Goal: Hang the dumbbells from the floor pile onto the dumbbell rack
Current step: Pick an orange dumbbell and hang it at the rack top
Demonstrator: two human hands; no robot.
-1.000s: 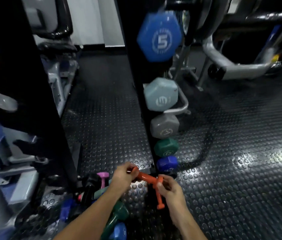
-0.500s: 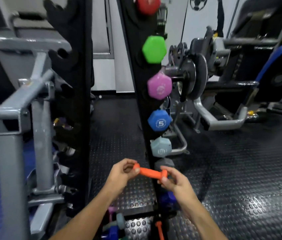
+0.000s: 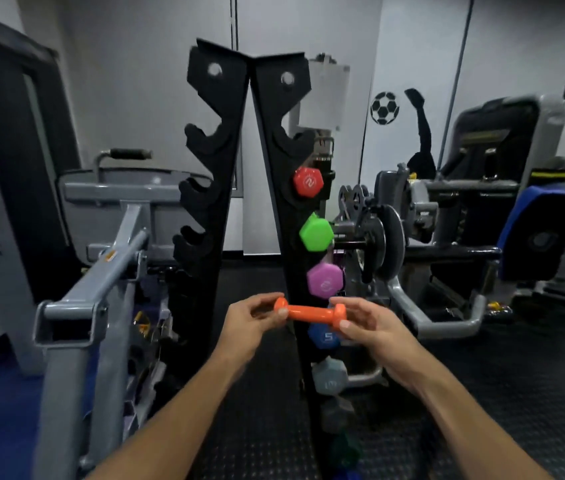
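Fingers (image 3: pixel 282 315) of both hands apparently pinch orange dumbbell (image 3: pixel 308 311).

Dumbbell (image 3: pixel 309 312) between both hands, before rack (image 3: pixel 275 202).

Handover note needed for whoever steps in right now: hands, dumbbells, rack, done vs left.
Left hand and right hand each pinch one end of the orange dumbbell, held level in front of the rack.
Done: red, green, purple, blue and greyer ones below show on the rack's right side.
Left: hang the orange one; top right hooks and left upright's hooks look empty. Floor pile is out of view.
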